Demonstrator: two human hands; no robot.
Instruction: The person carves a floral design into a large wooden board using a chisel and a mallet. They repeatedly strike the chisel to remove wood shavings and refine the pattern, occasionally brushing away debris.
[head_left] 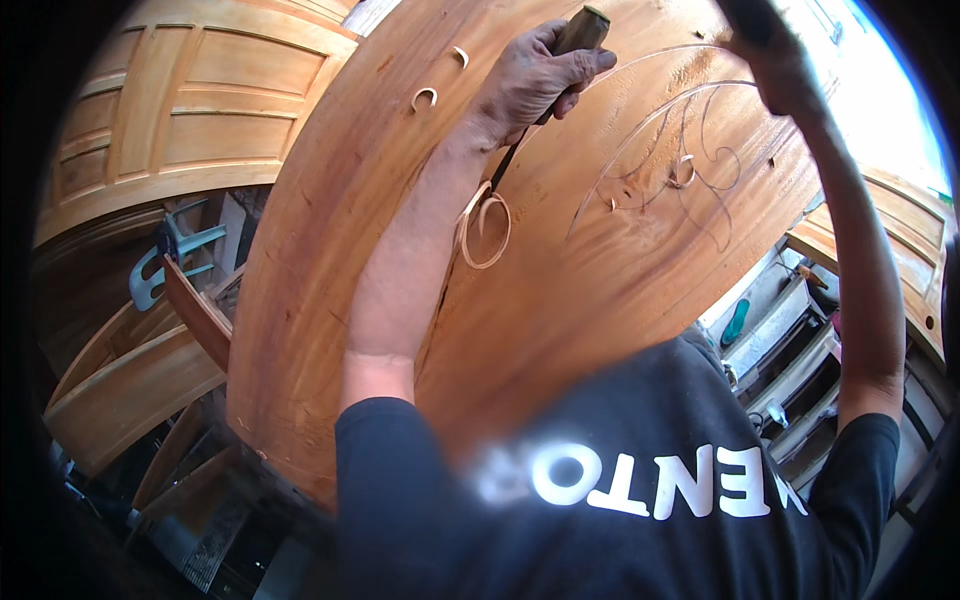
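Observation:
My left hand is wrapped round the wooden handle of a chisel. The dark, narrow blade slants down toward me and ends at the face of a large reddish-brown wooden board. Around the blade's tip stands a long curled wood shaving. Curved pencil lines and a carved groove run across the board right of this hand. Raised at the upper right, my right hand is closed round a dark object, blurred and cut off by the picture's edge; its kind cannot be made out.
Smaller shavings lie on the board. A panelled wooden door is at the far left, with another panelled piece at the right. At left are a light blue plastic chair and wooden parts. A green slipper lies on the right.

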